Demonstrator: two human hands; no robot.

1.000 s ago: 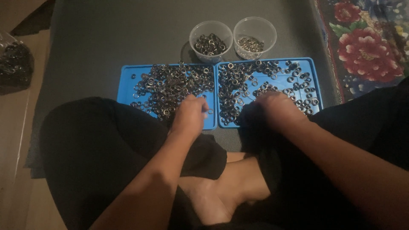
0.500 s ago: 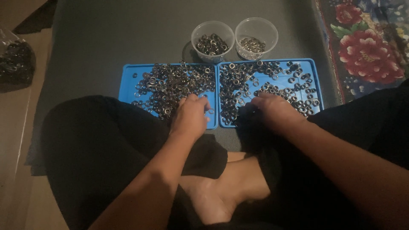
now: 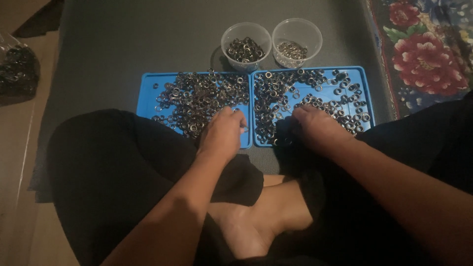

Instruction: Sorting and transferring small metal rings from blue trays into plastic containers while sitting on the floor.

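A person sat cross-legged on a dark mat (image 3: 123, 44) with two blue trays (image 3: 148, 81) side by side, both strewn with small metal rings (image 3: 197, 96). The left hand (image 3: 221, 133) rested on the left tray's near edge, fingers curled among the rings; the right hand (image 3: 318, 128) lay on the right tray (image 3: 367, 93). Two clear cups (image 3: 246, 47) holding rings stood just beyond the trays.

2 blue trays (image 3: 148, 81), 2 clear cups (image 3: 246, 29), 2 hands (image 3: 221, 135), rings (image 3: 197, 96) uncountable.
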